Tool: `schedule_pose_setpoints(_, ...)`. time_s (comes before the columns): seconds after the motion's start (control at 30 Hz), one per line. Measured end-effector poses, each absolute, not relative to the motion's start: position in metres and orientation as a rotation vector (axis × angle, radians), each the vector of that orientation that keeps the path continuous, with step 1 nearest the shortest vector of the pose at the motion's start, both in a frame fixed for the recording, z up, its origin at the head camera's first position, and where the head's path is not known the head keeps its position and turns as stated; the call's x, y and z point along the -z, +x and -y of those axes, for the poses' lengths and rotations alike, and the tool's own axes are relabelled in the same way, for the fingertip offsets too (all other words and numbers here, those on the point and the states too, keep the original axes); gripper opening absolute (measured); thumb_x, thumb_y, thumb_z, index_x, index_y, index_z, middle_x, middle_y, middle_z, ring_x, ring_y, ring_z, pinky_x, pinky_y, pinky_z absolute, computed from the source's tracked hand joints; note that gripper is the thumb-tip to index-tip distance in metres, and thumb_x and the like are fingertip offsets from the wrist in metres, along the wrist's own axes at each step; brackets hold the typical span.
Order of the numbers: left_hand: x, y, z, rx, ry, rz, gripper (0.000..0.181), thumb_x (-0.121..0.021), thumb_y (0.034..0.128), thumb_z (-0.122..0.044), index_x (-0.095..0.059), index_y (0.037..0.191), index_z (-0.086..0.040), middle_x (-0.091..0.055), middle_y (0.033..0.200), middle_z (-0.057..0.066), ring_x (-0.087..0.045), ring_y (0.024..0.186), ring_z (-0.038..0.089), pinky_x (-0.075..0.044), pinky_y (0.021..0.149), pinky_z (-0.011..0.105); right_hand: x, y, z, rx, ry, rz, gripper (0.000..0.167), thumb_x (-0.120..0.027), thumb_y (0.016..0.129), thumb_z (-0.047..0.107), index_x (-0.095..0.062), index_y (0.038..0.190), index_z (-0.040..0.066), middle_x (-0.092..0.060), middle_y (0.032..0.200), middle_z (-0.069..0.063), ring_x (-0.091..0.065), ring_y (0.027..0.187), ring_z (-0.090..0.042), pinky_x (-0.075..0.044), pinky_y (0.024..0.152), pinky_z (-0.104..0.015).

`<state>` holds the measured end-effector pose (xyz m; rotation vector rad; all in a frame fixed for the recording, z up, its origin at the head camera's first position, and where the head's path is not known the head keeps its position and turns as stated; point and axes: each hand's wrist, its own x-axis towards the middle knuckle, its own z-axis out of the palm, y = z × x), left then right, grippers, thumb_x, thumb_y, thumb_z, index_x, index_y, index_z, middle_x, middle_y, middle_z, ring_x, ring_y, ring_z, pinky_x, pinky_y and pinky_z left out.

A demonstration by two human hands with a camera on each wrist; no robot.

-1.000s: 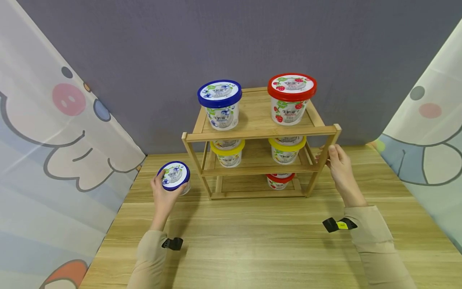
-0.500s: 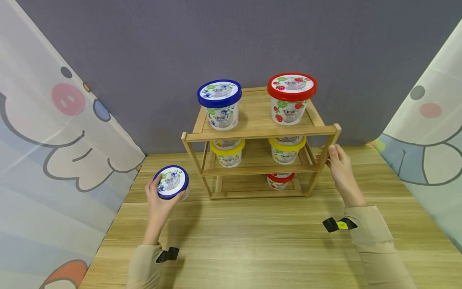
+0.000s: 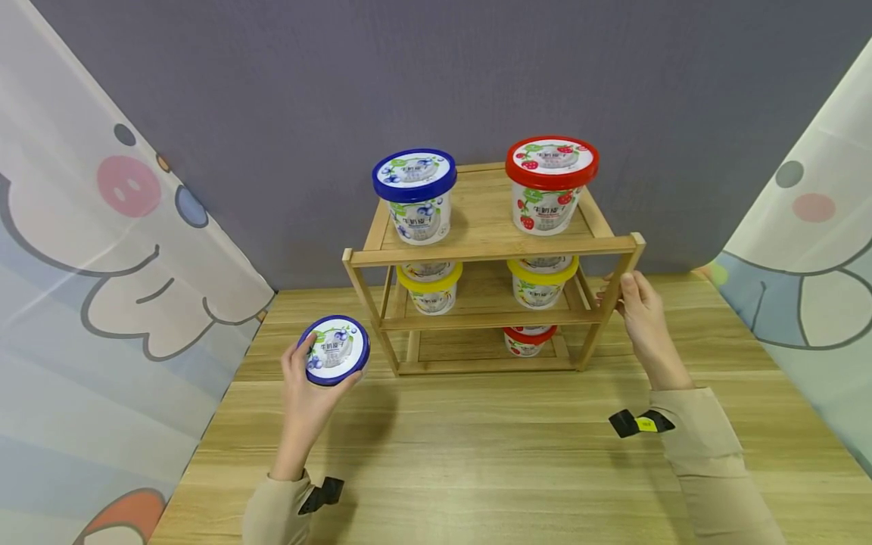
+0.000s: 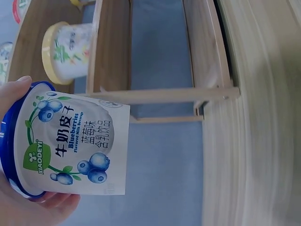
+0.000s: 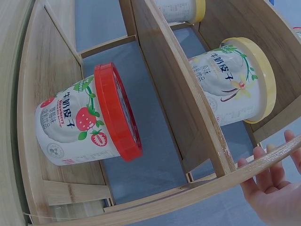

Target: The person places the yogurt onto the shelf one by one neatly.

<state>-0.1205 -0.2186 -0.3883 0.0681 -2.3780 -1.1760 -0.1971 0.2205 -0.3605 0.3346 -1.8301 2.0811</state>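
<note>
My left hand (image 3: pixel 308 392) grips a tub with a blue lid (image 3: pixel 334 350) by its lid, thumb on one side and fingers on the other. In the left wrist view, blueberries show on the white wall of this tub (image 4: pixel 77 141). It is held left of the wooden rack (image 3: pixel 490 253), apart from it. My right hand (image 3: pixel 639 322) holds the rack's right front post, fingers reaching behind it. In the right wrist view, the fingers of the right hand (image 5: pixel 273 188) lie at the post, beside a tub with a yellow lid (image 5: pixel 230 82).
On the top shelf stand another blue-lidded tub (image 3: pixel 415 195) and a red-lidded tub (image 3: pixel 550 184). Yellow-lidded tubs (image 3: pixel 431 288) occupy the middle shelf. A red-lidded strawberry tub (image 3: pixel 526 344) sits at the bottom right. The rack stands on a wooden table (image 3: pixel 477 454) before a grey wall.
My left hand first drew the blue-lidded tub towards me and left, then moved it right, nearer the rack's front. The lid now faces the head camera more. The right hand has stayed on the post.
</note>
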Motion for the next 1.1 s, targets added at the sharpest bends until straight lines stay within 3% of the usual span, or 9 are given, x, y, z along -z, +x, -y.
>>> schedule_pose_setpoints(0.27,0.387,-0.116,0.202,1.206,-0.033,2.379,0.089,-0.083,0.0576,-0.013,-0.035,0.132,-0.010,-0.024,0.130,0.020,-0.031,0.117,0.040,-0.030,0.091,0.058,0.361,-0.198,-0.221,-2.079,0.333,1.841,0.025,-0.037,0.094,0.026,-0.054,0.095,0.007,-0.054,0.085,-0.002,-0.059,0.077,-0.008,-0.045,0.073,-0.015)
schedule_pose_setpoints(0.67,0.395,-0.114,0.177,1.198,-0.163,2.356,0.088,-0.084,0.0550,-0.015,-0.038,0.130,-0.009,-0.027,0.128,0.020,-0.035,0.114,0.038,-0.033,0.089,0.055,0.362,-0.198,-0.221,-2.083,0.335,1.819,0.025,-0.038,0.094,0.026,-0.054,0.094,0.007,-0.055,0.086,0.002,-0.059,0.076,-0.008,-0.045,0.071,-0.015)
schedule_pose_setpoints(1.1,0.409,-0.117,0.155,1.262,-0.156,2.389,0.088,-0.084,0.0539,-0.022,-0.039,0.129,-0.012,-0.030,0.126,0.017,-0.036,0.114,0.039,-0.033,0.090,0.054,0.361,-0.197,-0.221,-2.065,0.324,1.842,0.026,-0.038,0.094,0.026,-0.055,0.094,0.007,-0.054,0.085,0.000,-0.058,0.075,-0.007,-0.045,0.069,-0.014)
